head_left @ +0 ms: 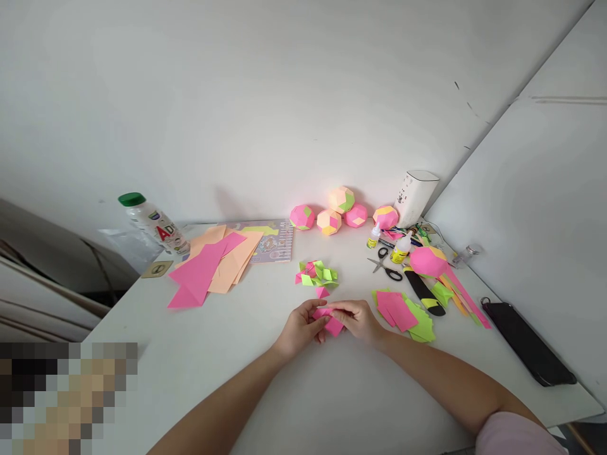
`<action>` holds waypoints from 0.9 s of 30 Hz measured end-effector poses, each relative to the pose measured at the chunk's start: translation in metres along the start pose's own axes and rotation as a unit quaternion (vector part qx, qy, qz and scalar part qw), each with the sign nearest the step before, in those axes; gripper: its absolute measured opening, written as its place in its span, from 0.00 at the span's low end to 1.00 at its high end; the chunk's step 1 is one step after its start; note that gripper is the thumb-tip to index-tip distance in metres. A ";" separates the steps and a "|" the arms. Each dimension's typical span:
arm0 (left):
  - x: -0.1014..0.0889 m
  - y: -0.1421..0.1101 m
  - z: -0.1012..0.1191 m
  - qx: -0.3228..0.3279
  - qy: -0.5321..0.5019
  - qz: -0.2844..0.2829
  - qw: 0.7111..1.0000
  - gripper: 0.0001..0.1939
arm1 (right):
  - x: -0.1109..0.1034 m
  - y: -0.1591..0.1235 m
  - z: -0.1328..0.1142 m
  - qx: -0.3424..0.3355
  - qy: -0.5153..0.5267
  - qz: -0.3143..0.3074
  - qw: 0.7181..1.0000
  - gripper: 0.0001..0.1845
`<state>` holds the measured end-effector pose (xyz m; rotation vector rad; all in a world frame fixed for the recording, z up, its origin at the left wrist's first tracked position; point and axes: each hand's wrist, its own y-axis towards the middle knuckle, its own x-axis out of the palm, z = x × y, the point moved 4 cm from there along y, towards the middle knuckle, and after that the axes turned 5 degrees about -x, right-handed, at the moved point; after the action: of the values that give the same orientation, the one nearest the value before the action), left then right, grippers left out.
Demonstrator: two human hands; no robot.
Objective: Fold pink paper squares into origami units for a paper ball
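Observation:
Between my two hands is a small piece of pink paper, partly covered by fingers. My left hand pinches it from the left, thumb on top. From the right, my right hand presses its upper edge with thumb and fingers. Just beyond my fingers lies a small pink folded piece, and behind that a pile of green and pink folded paper pieces. Beside my right hand rests a fanned stack of pink sheets over green sheets.
Several paper balls stand along the wall. Scissors, glue bottles, a black-and-yellow cutter and a black phone-like case lie right. Large paper sheets, a notebook and a green-capped bottle are left.

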<state>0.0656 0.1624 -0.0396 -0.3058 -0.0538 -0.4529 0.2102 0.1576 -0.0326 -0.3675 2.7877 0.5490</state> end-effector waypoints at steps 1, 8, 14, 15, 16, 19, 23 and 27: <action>0.000 -0.001 0.001 0.002 0.000 -0.002 1.000 0.23 | 0.001 0.001 -0.002 -0.004 0.014 -0.008 1.000 0.15; 0.000 0.000 -0.003 0.026 -0.015 -0.027 0.999 0.21 | 0.007 0.004 -0.014 -0.005 0.103 -0.073 0.992 0.16; -0.001 0.000 -0.006 0.024 -0.028 0.007 0.999 0.23 | 0.004 0.003 -0.009 0.015 0.075 -0.053 0.996 0.14; -0.001 0.000 -0.005 0.025 -0.030 0.013 0.999 0.23 | 0.003 0.003 -0.007 0.020 0.073 -0.051 0.996 0.15; -0.001 -0.001 -0.005 0.026 -0.032 0.017 0.999 0.23 | 0.003 0.003 -0.006 0.022 0.071 -0.048 0.996 0.15; -0.001 -0.001 -0.005 0.030 -0.037 0.023 0.999 0.22 | 0.003 0.003 -0.003 0.025 0.066 -0.044 0.997 0.14; -0.002 -0.001 -0.004 0.033 -0.050 0.032 0.998 0.22 | 0.003 0.002 0.000 0.038 0.069 -0.040 0.996 0.14; -0.003 0.000 -0.003 0.038 -0.061 0.035 0.997 0.22 | 0.002 0.002 0.001 0.057 0.073 -0.043 0.995 0.14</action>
<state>0.0626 0.1626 -0.0430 -0.2602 -0.1778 -0.3621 0.2077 0.1591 -0.0337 -0.5199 2.9090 0.3546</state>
